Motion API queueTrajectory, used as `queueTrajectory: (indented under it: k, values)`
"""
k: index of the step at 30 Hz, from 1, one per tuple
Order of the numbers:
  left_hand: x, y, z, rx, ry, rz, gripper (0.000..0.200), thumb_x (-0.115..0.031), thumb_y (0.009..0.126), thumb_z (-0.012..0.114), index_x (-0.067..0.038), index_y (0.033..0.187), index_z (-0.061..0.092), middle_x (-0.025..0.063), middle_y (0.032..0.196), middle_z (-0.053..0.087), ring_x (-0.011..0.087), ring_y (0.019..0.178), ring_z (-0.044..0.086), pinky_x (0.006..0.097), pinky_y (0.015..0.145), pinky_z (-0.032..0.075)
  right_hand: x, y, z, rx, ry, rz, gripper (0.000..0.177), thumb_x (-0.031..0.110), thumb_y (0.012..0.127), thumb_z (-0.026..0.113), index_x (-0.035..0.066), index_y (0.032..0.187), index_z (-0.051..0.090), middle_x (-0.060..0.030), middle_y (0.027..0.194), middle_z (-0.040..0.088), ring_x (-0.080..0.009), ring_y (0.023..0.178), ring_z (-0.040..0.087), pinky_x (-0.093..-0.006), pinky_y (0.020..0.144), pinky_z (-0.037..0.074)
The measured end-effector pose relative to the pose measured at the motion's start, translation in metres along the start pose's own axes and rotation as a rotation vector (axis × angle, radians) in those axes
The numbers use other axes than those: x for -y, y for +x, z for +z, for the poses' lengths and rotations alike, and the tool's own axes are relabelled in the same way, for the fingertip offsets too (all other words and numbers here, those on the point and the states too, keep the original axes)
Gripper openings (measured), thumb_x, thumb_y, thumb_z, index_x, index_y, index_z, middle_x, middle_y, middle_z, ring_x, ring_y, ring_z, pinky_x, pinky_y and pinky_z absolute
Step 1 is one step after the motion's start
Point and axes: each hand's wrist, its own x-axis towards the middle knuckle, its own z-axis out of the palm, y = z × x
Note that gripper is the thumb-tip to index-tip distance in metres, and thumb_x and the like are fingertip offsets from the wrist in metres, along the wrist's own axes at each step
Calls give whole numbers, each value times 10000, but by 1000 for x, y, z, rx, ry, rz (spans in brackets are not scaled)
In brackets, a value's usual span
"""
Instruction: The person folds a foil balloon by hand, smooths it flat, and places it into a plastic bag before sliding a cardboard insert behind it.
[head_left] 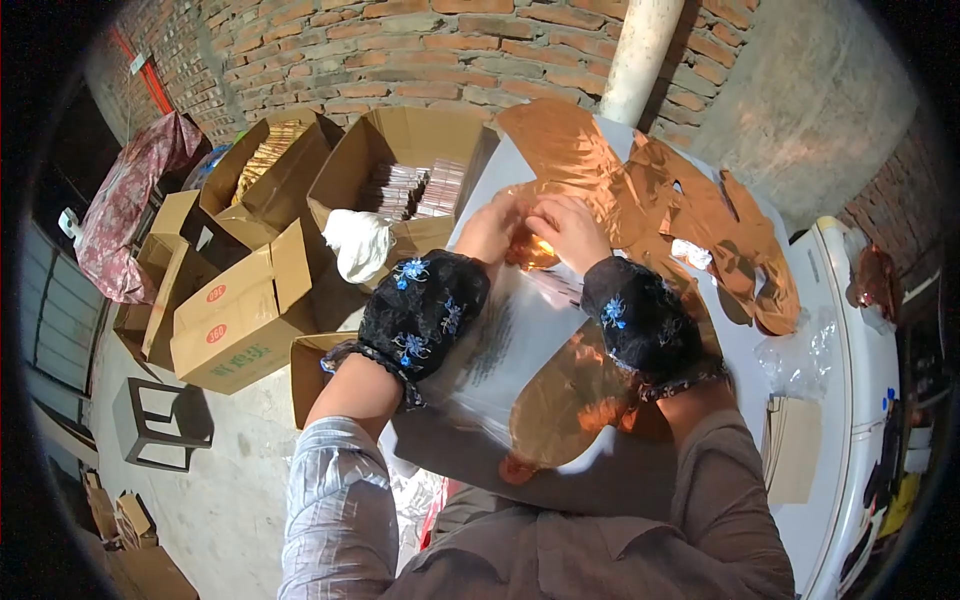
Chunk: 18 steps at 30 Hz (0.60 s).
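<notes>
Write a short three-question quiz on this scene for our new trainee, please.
1. True or false: the person's left hand and right hand are close together at the copper-colored foil.
2. Which number is printed in the red ovals on the cardboard box?
(a) 120
(b) 360
(c) 500
3. Fill in the blank: the white pipe stands in front of a wall of bare ____.

Key: 1. true; 2. b; 3. brick
</notes>
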Motion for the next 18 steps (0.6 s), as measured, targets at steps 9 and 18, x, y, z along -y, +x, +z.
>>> queueTrajectory:
  k: [9,18]
  values:
    - [-9,1,4,-15,47,-59,120,-140,944,608,-32,976,568,158,832,657,273,785,659,357,714,510,-17,4,15,15,365,255,222,226,870,690,23,899,605,-106,782,633,-222,725,597,-330,692,476]
    - [4,9,2,37,231,-20,141,-77,909,571,-42,1045,576,174,898,679,334,845,669,393,729,518,-35,4,21,31,546,283,223,224,935,644,4,914,612,-29,741,602,-76,708,517,-260,661,445]
